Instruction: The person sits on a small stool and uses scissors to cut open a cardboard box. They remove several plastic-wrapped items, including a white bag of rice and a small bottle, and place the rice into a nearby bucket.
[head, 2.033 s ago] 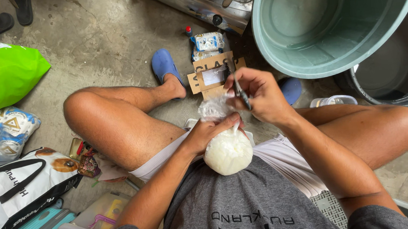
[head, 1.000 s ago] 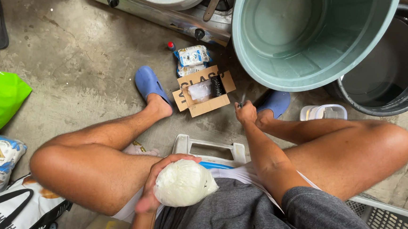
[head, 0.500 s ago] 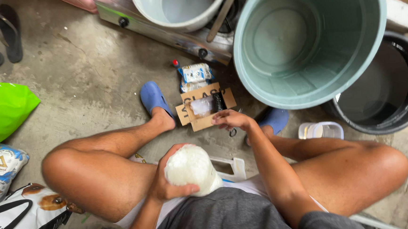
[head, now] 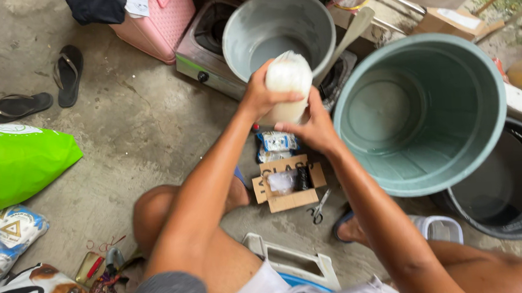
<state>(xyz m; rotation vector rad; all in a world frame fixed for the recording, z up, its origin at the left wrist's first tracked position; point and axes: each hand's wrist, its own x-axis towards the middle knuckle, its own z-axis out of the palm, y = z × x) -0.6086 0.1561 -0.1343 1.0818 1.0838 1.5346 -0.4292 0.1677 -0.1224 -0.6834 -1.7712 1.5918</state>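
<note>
Over the grey pot (head: pixel 278 34) at the far side, the white bag (head: pixel 289 78) is clasped by the left hand (head: pixel 262 95) near its top, the right hand (head: pixel 311 125) cupping underneath. It looks soft, heavy and slippery, best supported from below.

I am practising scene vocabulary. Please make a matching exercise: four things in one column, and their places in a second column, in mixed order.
Things:
1. white bag
2. scissors
3. green sack
4. black sandals

Places:
a. on the floor by the cardboard box
b. far left edge
c. upper left, on the concrete
d. in both hands, over the grey pot

Pairs: 1-d, 2-a, 3-b, 4-c
</note>
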